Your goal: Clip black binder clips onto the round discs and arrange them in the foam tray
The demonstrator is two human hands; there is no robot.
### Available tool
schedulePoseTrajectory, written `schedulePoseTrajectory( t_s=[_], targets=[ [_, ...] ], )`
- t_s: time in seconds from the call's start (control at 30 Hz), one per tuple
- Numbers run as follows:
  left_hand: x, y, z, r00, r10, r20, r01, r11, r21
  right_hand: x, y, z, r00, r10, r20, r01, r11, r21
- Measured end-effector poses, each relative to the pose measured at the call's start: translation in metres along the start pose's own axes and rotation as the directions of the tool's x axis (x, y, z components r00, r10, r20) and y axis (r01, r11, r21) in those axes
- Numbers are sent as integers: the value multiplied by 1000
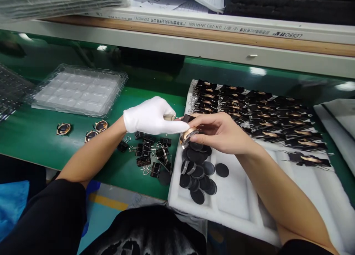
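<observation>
My left hand (154, 118), in a white glove, is closed in a pinch on the wire handle of a black clip (188, 118). My bare right hand (222, 133) holds a gold-rimmed round piece (190, 133) by its edge, thumb on the near side and fingers behind. The clip sits just beside the piece, between my two hands; my fingers hide whether the two touch. I hold both above the left edge of a white foam tray (230, 199).

Under my right hand, a heap of black discs (198, 173) lies in the foam tray, some overlapping and a few tipped on edge. Farther back on the tray stand rows of clipped pieces (235, 109), black clips with gold rims showing between them. One clipped piece sits at the near right end of the rows.

Left of the foam tray, a pile of loose black clips (146, 151) lies on the green tabletop (30, 136), wire handles pointing every way. Three loose gold-rimmed pieces (63, 129) lie farther left, two of them close together near my left forearm. Behind them rests a stack of clear plastic trays (80, 92). A shelf (194, 44) runs across the back, with papers (172, 2) on it.
</observation>
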State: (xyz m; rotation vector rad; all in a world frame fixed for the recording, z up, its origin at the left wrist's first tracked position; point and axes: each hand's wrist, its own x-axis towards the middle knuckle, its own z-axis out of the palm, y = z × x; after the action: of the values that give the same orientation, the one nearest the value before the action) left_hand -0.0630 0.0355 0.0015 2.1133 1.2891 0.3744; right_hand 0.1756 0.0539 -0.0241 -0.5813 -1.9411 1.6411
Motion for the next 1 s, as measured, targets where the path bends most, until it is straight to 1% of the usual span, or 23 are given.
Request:
schedulePoseTrajectory(
  t_s=[0.07, 0.1, 0.17, 0.23, 0.3, 0.37, 0.43, 0.57, 0.67, 0.77, 0.9, 1.0],
  targets=[
    [3, -3, 4, 999, 24, 26, -22, 996, -83, -1, -1, -1, 1000, 18, 25, -18, 1000, -1],
    [4, -4, 5, 999, 35, 17, -33, 993, -111, -2, -1, -2, 999, 28, 32, -28, 1000, 7],
    [6, -7, 5, 997, 49, -51, -56, 989, -135, -2, -2, -5, 1000, 23, 4, -23, 999, 32],
    [6, -10, 2, 987, 54, -154, -74, 989, -131, -1, -2, -10, 995, 17, -97, -9, 997, 81],
    [5, -10, -1, 973, 61, -223, -92, 987, -131, 1, -1, -16, 971, 50, -234, -19, 991, 136],
    [3, -9, -1, 967, 81, -240, -114, 985, -127, 2, 1, -22, 941, 100, -322, -50, 986, 159],
    [2, -7, 2, 966, 118, -230, -145, 984, -105, 4, 2, -25, 927, 98, -362, -61, 992, 112],
    [4, -6, 14, 950, 198, -242, -208, 978, -18, 4, 1, -28, 925, 47, -377, -63, 998, -30],
    [6, -7, 18, 932, 256, -257, -251, 967, 53, 3, 0, -28, 937, 23, -350, -63, 993, -103],
    [7, -7, 20, 916, 309, -256, -290, 951, 109, 3, -1, -28, 948, 9, -317, -55, 989, -139],
    [8, -6, 20, 929, 275, -247, -246, 959, 142, 2, -2, -27, 950, -4, -313, -47, 986, -158],
    [6, -4, 16, 932, 266, -246, -233, 960, 156, 2, -2, -26, 947, -1, -321, -53, 986, -160]
  ],
)
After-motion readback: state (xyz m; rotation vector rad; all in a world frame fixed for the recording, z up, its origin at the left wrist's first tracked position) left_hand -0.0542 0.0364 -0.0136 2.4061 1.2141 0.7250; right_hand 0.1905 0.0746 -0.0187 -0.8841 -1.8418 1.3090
